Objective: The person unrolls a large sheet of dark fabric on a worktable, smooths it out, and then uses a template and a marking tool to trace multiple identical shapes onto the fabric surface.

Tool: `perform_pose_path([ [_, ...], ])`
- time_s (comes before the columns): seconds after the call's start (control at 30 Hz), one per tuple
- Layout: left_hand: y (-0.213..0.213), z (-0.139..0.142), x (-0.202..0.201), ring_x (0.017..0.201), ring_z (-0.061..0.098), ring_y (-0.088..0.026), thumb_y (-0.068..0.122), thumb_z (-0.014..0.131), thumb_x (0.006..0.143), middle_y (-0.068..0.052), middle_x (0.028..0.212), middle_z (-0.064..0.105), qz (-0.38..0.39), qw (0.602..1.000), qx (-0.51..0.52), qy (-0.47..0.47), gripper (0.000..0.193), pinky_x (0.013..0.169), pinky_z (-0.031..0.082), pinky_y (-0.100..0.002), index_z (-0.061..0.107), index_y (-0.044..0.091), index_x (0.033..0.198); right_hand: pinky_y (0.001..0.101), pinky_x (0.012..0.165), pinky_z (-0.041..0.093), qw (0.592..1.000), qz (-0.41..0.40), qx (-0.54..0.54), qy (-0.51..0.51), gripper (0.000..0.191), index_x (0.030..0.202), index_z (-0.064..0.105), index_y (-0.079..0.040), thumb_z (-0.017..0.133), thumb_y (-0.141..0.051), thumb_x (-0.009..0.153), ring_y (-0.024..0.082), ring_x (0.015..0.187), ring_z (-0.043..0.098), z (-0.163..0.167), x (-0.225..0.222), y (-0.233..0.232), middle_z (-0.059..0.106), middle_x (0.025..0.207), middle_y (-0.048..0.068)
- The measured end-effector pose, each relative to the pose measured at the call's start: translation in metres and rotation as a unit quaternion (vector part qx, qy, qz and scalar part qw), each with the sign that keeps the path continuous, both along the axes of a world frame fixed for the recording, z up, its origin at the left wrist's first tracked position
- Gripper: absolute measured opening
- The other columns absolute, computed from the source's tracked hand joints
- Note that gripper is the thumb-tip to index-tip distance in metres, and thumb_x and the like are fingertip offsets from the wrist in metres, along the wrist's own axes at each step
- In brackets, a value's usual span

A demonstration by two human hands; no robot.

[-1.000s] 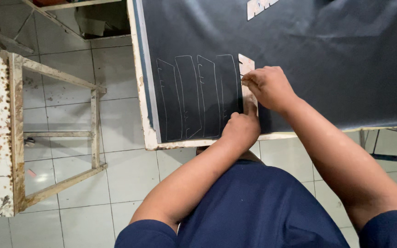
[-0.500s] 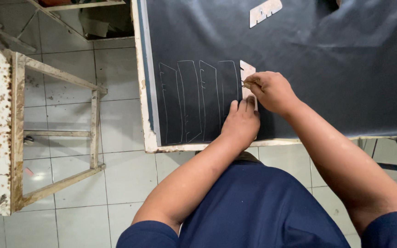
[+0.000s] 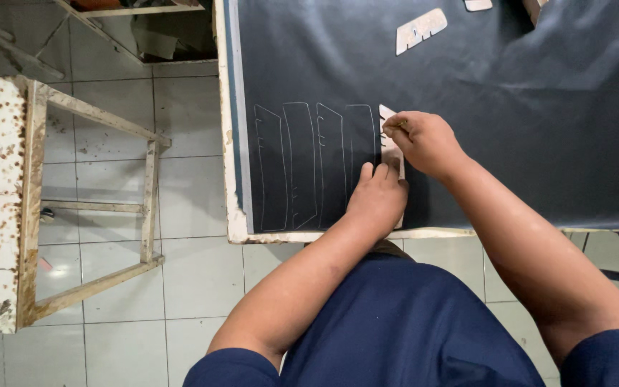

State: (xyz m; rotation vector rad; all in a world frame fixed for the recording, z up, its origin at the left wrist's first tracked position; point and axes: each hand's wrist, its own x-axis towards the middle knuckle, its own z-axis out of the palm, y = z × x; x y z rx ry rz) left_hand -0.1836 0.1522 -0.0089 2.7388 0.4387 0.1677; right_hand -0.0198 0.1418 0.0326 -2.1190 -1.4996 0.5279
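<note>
A dark sheet of material [image 3: 510, 107] covers the worktable. Several long pattern outlines [image 3: 309, 165] are drawn on it in pale lines near its left edge. A pale card template [image 3: 388, 132] lies flat just right of those outlines. My left hand [image 3: 377, 197] presses down on the template's lower part. My right hand [image 3: 424, 140] pinches a small marking tool [image 3: 394, 127] at the template's upper left edge. Most of the template is hidden under my hands.
Two more pale templates [image 3: 421, 30] lie on the sheet further back. The table's worn white edge [image 3: 232, 179] runs along the left and front. A rusty white frame stand [image 3: 30, 193] sits on the tiled floor [image 3: 188, 193] at left.
My right hand has shifted slightly up along the template's edge with the marking tool. My left hand stays pressed on the template. The view has drifted a little.
</note>
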Motion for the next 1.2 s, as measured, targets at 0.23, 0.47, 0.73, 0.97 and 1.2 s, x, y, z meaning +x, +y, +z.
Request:
perform_pose_path([
  [0.23, 0.002, 0.002, -0.001, 0.112, 0.057, -0.027, 0.014, 0.063, 0.081, -0.017, 0.124, 0.063, 0.013, 0.999, 0.026, -0.035, 0.015, 0.101, 0.039, -0.044, 0.075, 0.009, 0.09, 0.0415, 0.081, 0.056, 0.997, 0.013, 0.071, -0.039, 0.019, 0.106, 0.076, -0.005, 0.067, -0.02, 0.099, 0.033, 0.094, 0.071, -0.009, 0.01, 0.016, 0.075, 0.103, 0.014],
  [0.47, 0.004, 0.003, -0.002, 0.111, 0.058, -0.026, 0.015, 0.064, 0.081, -0.02, 0.131, 0.061, 0.019, 0.998, 0.036, -0.05, 0.016, 0.102, 0.039, -0.044, 0.075, 0.009, 0.09, 0.041, 0.079, 0.056, 0.999, -0.014, 0.013, -0.029, 0.02, 0.107, 0.076, -0.006, 0.067, -0.023, 0.099, 0.033, 0.09, 0.072, -0.002, 0.014, 0.019, 0.075, 0.099, 0.014],
  [0.73, 0.004, 0.007, -0.003, 0.117, 0.057, -0.027, 0.013, 0.065, 0.08, -0.02, 0.133, 0.06, 0.019, 0.999, 0.003, -0.032, 0.017, 0.107, 0.037, -0.048, 0.075, 0.008, 0.093, 0.0423, 0.078, 0.055, 0.997, 0.004, 0.053, -0.05, 0.017, 0.106, 0.075, -0.007, 0.068, -0.021, 0.1, 0.033, 0.091, 0.071, -0.009, 0.019, 0.035, 0.075, 0.097, 0.013],
  [0.97, 0.005, 0.009, -0.002, 0.119, 0.058, -0.027, 0.013, 0.064, 0.081, -0.021, 0.137, 0.059, 0.023, 0.999, 0.005, -0.029, 0.017, 0.107, 0.037, -0.048, 0.075, 0.008, 0.094, 0.0428, 0.078, 0.054, 0.996, 0.015, 0.066, -0.065, 0.016, 0.104, 0.076, -0.006, 0.069, -0.019, 0.099, 0.034, 0.092, 0.07, -0.011, 0.026, 0.04, 0.074, 0.099, 0.013],
  [1.2, 0.006, 0.009, -0.001, 0.119, 0.057, -0.026, 0.016, 0.064, 0.081, -0.019, 0.139, 0.057, 0.019, 1.0, -0.001, -0.013, 0.02, 0.109, 0.035, -0.051, 0.075, 0.009, 0.096, 0.0415, 0.079, 0.055, 0.999, -0.033, 0.011, -0.031, 0.02, 0.108, 0.076, -0.007, 0.069, -0.023, 0.098, 0.033, 0.09, 0.071, -0.006, 0.029, 0.03, 0.074, 0.099, 0.014],
])
